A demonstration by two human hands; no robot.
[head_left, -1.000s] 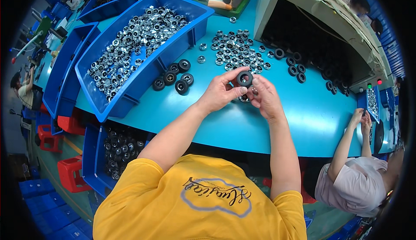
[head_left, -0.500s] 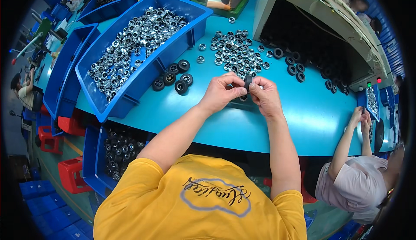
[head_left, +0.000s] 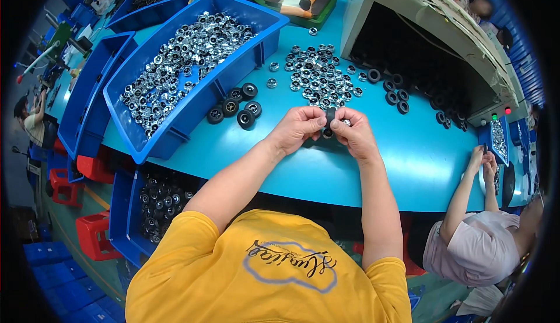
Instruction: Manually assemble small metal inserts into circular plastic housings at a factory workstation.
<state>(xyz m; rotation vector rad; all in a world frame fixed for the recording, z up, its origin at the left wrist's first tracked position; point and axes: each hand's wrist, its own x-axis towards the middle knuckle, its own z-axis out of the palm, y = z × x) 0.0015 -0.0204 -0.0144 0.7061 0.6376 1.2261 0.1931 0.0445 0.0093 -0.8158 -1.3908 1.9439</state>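
Both my hands meet over the near part of the table, pinching a small black rubber tyre (head_left: 330, 114) between them. My left hand (head_left: 296, 130) grips its left side with thumb and fingers, and my right hand (head_left: 357, 135) closes on its right side. A shiny silver wheel hub (head_left: 346, 123) shows at the fingers of my right hand. Whether another hub sits inside the tyre is hidden. Just beyond my hands lies a spread of loose silver hubs (head_left: 318, 73). To the left, several wheels (head_left: 246, 119) with tyres fitted rest on the table.
A blue bin (head_left: 175, 126) of silver hubs stands at the left. Loose black tyres (head_left: 402, 107) lie at the right, by the opening of a pale machine (head_left: 359, 16). Below the table edge is another blue bin (head_left: 119, 218) with finished wheels. A co-worker (head_left: 475, 244) sits at the right.
My hands have come slightly nearer to me with the tyre. The silver hub at my right fingers shows more plainly now.
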